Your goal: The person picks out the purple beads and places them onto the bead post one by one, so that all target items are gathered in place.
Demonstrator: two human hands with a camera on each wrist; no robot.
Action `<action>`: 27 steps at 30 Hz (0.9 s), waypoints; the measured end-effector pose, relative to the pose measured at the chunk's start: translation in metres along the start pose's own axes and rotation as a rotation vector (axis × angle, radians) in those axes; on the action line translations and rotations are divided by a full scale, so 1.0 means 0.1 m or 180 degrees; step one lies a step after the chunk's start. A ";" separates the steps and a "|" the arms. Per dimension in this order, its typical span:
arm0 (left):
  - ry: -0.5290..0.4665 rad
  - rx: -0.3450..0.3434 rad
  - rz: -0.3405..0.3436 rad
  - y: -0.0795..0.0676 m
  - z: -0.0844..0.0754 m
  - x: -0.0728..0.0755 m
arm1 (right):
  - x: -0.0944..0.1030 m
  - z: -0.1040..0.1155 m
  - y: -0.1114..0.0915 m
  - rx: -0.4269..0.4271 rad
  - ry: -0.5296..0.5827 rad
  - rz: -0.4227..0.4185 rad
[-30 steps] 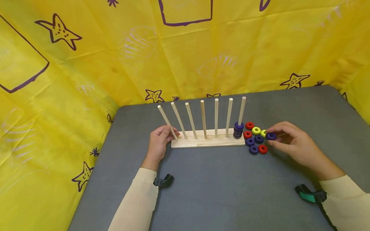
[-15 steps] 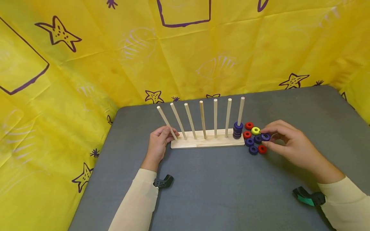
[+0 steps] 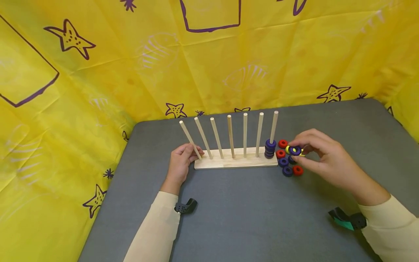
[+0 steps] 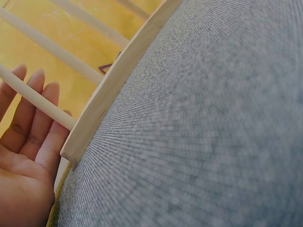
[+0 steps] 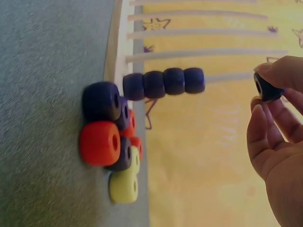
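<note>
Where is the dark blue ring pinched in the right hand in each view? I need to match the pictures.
Head: right of centre, the dark blue ring in the right hand.
Left wrist: not in it.
Right wrist: near the right edge, above mid-height.
Shared landmark: the wooden base, which shows in all three views.

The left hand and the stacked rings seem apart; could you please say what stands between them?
The head view shows five bare pegs between them, standing on the board.
</note>
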State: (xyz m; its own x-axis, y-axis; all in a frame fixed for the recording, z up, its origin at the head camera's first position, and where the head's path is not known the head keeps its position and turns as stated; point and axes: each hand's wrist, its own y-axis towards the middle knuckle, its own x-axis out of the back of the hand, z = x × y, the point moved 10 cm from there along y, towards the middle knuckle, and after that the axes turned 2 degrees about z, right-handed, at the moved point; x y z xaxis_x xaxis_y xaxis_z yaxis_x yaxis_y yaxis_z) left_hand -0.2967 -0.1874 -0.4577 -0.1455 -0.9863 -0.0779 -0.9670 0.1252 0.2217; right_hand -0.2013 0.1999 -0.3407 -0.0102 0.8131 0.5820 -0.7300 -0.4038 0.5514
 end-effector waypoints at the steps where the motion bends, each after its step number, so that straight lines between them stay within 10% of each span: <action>1: -0.0001 -0.0002 0.0001 0.00 0.00 0.00 | -0.01 0.02 0.02 0.0043 -0.0015 0.0010; 27: 0.0022 -0.0004 0.0007 0.00 0.01 0.00 | 0.10 0.31 0.42 0.0253 0.0214 -0.0278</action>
State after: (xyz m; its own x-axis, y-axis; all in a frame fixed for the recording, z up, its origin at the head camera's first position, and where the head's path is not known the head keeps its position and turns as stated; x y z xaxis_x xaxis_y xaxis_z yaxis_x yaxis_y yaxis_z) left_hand -0.2970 -0.1872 -0.4582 -0.1461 -0.9867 -0.0707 -0.9665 0.1271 0.2230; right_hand -0.2106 0.1783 -0.2934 0.0033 0.8718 0.4898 -0.6737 -0.3600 0.6454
